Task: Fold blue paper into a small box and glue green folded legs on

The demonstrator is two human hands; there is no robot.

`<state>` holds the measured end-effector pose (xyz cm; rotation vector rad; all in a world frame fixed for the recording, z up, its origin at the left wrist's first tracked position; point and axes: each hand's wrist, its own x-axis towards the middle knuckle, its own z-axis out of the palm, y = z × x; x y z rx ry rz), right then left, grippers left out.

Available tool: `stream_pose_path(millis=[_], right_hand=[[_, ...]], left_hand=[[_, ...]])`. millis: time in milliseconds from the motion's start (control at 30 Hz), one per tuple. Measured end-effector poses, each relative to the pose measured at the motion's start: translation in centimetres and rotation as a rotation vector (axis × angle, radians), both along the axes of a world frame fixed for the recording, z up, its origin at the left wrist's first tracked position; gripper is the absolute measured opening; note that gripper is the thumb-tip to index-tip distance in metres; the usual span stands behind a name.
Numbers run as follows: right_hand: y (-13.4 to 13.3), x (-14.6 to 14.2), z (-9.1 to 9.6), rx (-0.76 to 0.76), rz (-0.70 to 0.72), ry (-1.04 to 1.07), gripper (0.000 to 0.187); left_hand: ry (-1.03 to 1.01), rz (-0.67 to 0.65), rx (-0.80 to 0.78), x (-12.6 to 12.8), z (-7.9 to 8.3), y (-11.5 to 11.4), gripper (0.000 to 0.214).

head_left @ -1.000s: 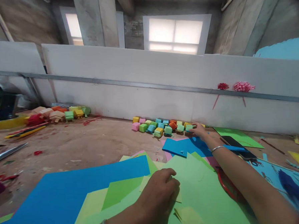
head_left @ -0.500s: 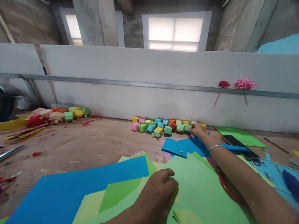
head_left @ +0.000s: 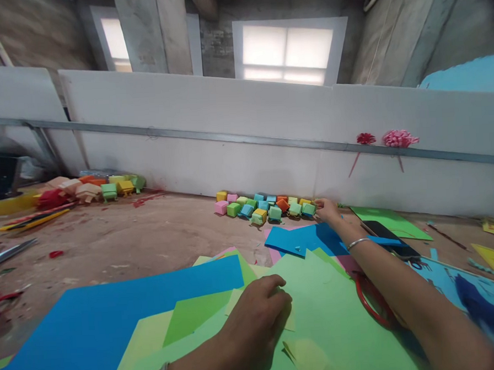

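My right hand reaches to the far side of the table, at the right end of a cluster of small folded paper boxes. Its fingers point left beside a pale green paper box; I cannot make out anything held in them. Orange, bright green and pink boxes stand in the same cluster. My left hand rests, fingers curled under, on light green paper sheets, with no visible object in it. A small pale yellow-green paper piece lies near it.
A large blue sheet covers the left front. Red-handled scissors lie under my right forearm, a phone beyond it. Pencils, a metal blade-like tool and more folded paper shapes are at left. A white panel bounds the back.
My right hand has drawn slightly right, off the pale green box it was touching. The left hand stays on the sheets. The whole view has shifted a little.
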<state>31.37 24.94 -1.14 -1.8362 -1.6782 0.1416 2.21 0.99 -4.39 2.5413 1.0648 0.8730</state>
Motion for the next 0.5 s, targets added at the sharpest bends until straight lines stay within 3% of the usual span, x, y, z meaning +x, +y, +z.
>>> stream_pose_path(millis=[133,267,400,500], right_hand=[[-3.4,1.3,1.8,-0.055,0.006,-0.104,0.034],[-10.6,2.4,2.8,-0.048,0.072,-0.203,0.031],[-19.1,1.8,2.7,-0.023,0.224,-0.245,0.013],[-24.1,0.6,2.2,0.004,0.368,-0.258,0.018]], left_hand=[[-0.006,0.083,0.062,0.1,-0.4,0.4,0.026],[0.057,0.182,0.127,0.0,0.1,1.0,0.029],[0.238,0.242,0.090,-0.8,2.2,1.8,0.023],[0.282,0.304,0.061,-1.7,4.3,2.3,0.028]])
